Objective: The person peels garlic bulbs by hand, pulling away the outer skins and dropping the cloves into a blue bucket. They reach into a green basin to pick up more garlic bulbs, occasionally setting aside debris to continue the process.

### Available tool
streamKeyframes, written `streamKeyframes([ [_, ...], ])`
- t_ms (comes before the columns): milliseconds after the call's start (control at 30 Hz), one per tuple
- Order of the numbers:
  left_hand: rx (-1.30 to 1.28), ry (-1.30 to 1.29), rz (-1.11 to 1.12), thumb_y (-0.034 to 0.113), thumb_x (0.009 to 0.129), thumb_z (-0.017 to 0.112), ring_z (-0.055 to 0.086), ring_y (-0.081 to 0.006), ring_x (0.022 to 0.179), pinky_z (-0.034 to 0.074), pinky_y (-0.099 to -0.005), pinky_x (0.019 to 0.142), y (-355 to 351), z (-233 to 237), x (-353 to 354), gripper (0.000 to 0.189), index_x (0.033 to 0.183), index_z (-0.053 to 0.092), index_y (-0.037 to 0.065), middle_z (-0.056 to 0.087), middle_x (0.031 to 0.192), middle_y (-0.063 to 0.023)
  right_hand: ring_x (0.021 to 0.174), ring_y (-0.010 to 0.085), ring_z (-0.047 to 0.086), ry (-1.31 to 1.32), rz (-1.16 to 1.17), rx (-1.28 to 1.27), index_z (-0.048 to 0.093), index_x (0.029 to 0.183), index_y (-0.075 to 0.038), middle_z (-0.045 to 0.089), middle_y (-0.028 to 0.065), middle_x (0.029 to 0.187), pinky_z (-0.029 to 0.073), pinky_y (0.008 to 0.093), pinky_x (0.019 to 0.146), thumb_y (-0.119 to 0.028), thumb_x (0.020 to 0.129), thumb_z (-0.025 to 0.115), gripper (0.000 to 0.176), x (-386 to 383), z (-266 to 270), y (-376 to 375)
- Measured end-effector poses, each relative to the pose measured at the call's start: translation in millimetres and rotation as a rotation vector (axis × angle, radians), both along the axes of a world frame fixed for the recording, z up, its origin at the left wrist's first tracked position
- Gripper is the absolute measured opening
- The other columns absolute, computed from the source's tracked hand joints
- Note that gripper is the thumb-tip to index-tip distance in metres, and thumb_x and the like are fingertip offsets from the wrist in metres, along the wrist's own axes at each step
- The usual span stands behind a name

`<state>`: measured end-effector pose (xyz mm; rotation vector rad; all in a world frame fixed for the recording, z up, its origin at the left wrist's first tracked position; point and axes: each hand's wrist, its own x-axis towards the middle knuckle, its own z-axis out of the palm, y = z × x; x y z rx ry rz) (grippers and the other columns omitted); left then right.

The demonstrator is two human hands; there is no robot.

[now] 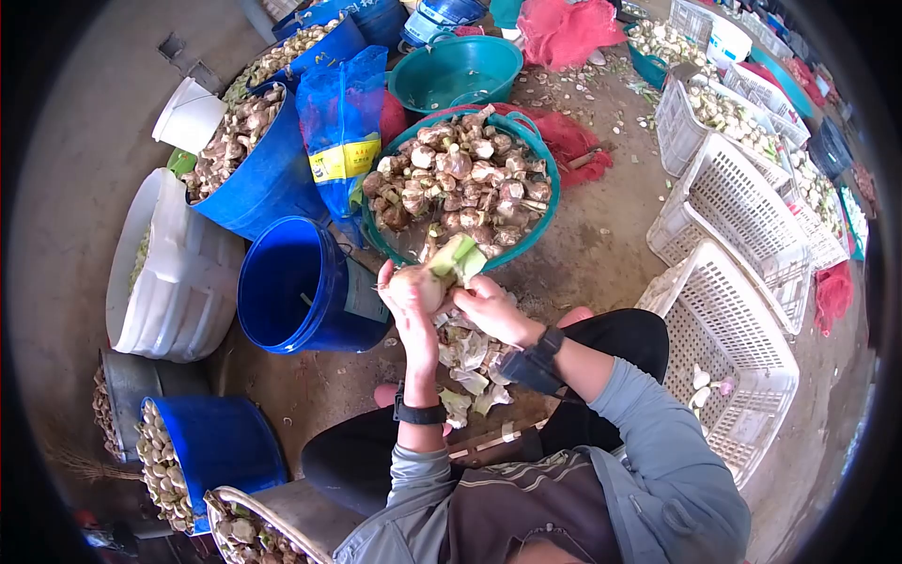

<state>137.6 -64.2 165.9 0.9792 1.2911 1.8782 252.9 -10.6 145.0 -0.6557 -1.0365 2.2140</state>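
My left hand (411,315) is wrapped round a pale, round bulb (420,288), which looks like garlic. Green and white leaf layers (458,260) stick out from its upper right side. The fingers of my right hand (490,308) are pinched at the bulb's right side, by the leaves; a small tool there cannot be made out. Just beyond my hands is a teal basin (548,214) full of brownish, unpeeled bulbs (458,162). Peeled-off skins and leaves (470,362) lie in a heap below my hands, between my legs.
A blue bucket (286,273) stands at the left, near my left hand. White plastic crates (738,376) line the right, the nearest holding a few bulbs. Blue tubs (272,179) of bulbs, a blue mesh bag (336,113) and a green basin (458,73) are farther off.
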Motion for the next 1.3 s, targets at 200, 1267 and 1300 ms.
streamKeyframes([
  [200, -0.239, -0.577, -0.194, 0.057, 0.091, 0.035, 0.053, -0.0206, 0.102, 0.045, -0.0395, 0.083, -4, -2, -9, 0.053, 0.122, 0.042, 0.014, 0.053, 0.116, -0.0060, 0.093, 0.0190, 0.056, -0.158, -0.155, 0.818, 0.051, 0.116, -0.005, 0.057, 0.0074, 0.104, 0.047, 0.0327, 0.077, -0.016, 0.088, 0.055, 0.030, -1, -15, 20],
  [1267, -0.351, -0.107, -0.180, 0.044, 0.092, 0.048, 0.050, -0.0068, 0.055, 0.040, -0.0186, 0.044, -11, -38, -13, 0.047, 0.122, 0.037, 0.010, 0.055, 0.083, -0.0023, 0.085, 0.0101, 0.058, -0.043, 0.101, 0.281, 0.048, 0.122, -0.005, 0.060, 0.0024, 0.101, 0.048, 0.0260, 0.075, -0.014, 0.095, 0.047, 0.029, 8, -9, 11],
  [1300, -0.301, -0.227, -0.196, 0.042, 0.091, 0.052, 0.046, -0.0049, 0.051, 0.036, -0.0169, 0.042, -12, -32, -15, 0.046, 0.120, 0.038, 0.009, 0.055, 0.080, -0.0016, 0.081, 0.0096, 0.059, 0.029, -0.047, 0.127, 0.050, 0.119, -0.003, 0.062, 0.0038, 0.099, 0.048, 0.0244, 0.070, -0.019, 0.097, 0.041, 0.028, 5, -5, 7],
])
